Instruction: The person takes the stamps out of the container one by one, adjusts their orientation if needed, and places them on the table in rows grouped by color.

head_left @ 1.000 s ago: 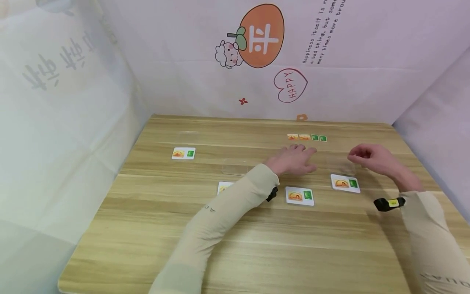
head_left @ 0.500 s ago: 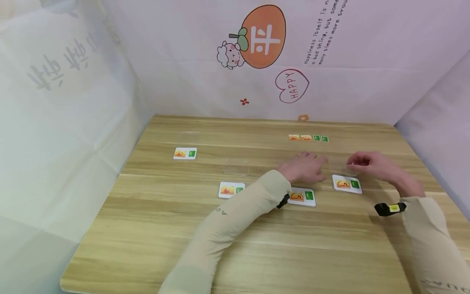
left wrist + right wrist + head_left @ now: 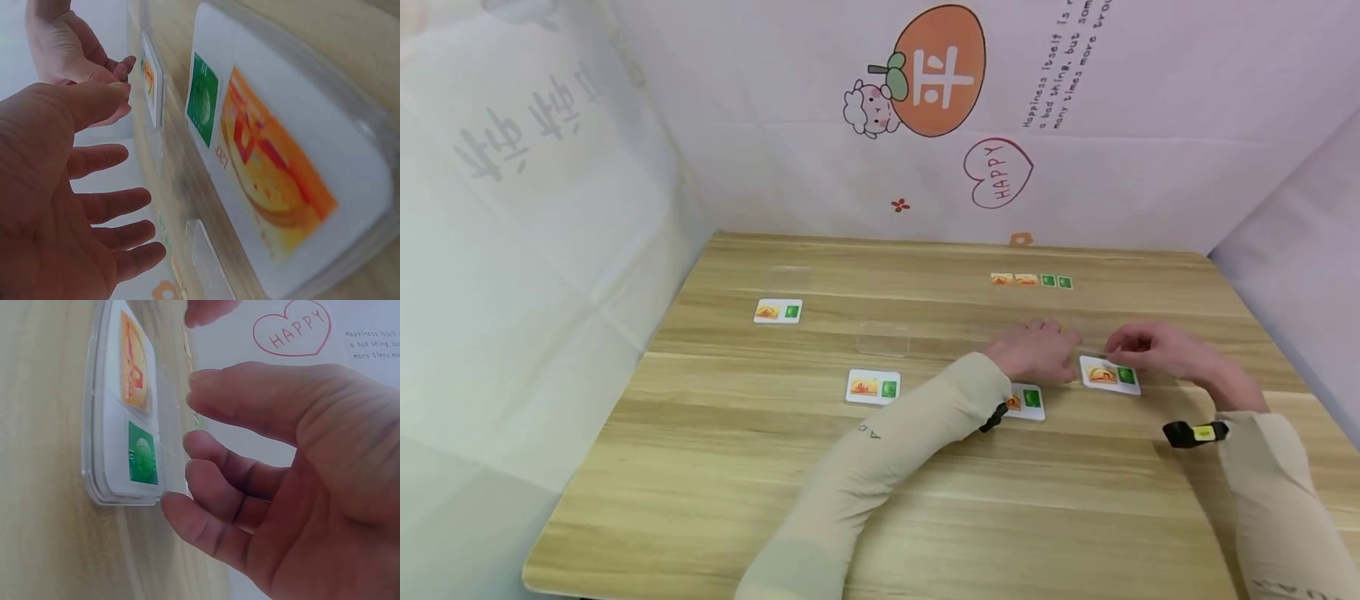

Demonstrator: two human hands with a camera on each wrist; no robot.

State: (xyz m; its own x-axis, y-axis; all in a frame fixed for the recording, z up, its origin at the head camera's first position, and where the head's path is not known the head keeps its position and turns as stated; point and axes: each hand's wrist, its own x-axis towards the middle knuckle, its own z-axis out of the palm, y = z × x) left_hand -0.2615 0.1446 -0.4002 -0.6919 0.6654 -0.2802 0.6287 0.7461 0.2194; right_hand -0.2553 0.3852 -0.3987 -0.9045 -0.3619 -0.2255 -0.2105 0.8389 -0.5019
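My left hand [image 3: 1037, 350] hovers over a white picture card [image 3: 250, 150] in a clear case. Its fingers are spread and grip nothing, as the left wrist view shows. My right hand [image 3: 1161, 350] is at the back edge of the rightmost card [image 3: 1108, 375], which has an orange picture and a green square. In the right wrist view its fingers curve beside that card's clear case [image 3: 94, 456], the little finger close to a corner. I see nothing gripped between them. A faint clear sheet [image 3: 167, 406] lies just behind the card; whether the fingers touch it I cannot tell.
Two more cards, the middle-left card [image 3: 872, 387] and the far-left card [image 3: 778, 311], lie on the wooden table [image 3: 700, 467]. Clear plastic covers [image 3: 883, 340] sit behind them. Small orange stickers [image 3: 1015, 279] and green stickers [image 3: 1057, 282] line up near the printed back cloth [image 3: 820, 183].
My left hand has moved right and slightly nearer, uncovering the middle-left card. My right hand has come nearer, from behind the rightmost card to its back edge.
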